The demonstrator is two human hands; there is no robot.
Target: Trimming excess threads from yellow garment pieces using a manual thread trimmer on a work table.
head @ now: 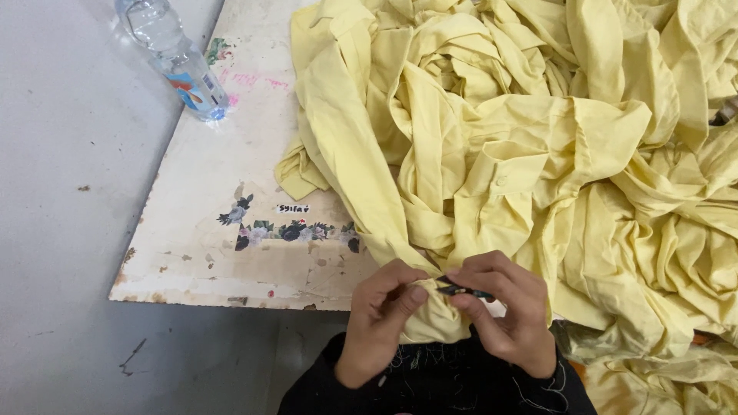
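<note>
left hand: (pixel 382 317) curling its fingers, thumb and forefinger pinching a fold of yellow cloth (pixel 430 319) at the near table edge.
right hand: (pixel 507 311) fingers pressing together, pinching a small dark tool (pixel 463 290); can't tell what kind, too small. Tool tip is sitting just beside the left thumb, over the pinched fold.
yellow cloth: the held bit is hanging off the near edge of the table, between both hands; it is running up into the big pile.
pile: (pixel 553 138) crumpled yellow garments are covering the right and far part of the table, spilling over the near right edge. One piece in the middle is showing a button strip.
table: (pixel 231 154) white worn top, chipped along the near edge, flower stickers lying near the left hand's side.
bottle: (pixel 173 54) clear plastic, lying tilted at the far left table edge, well apart from the hands. Cap end is out of frame; inside is looking clear, can't tell the fill level.
sleeves: (pixel 430 384) dark, loose thread bits clinging to them.
floor: (pixel 69 230) grey, showing left of the table.
</note>
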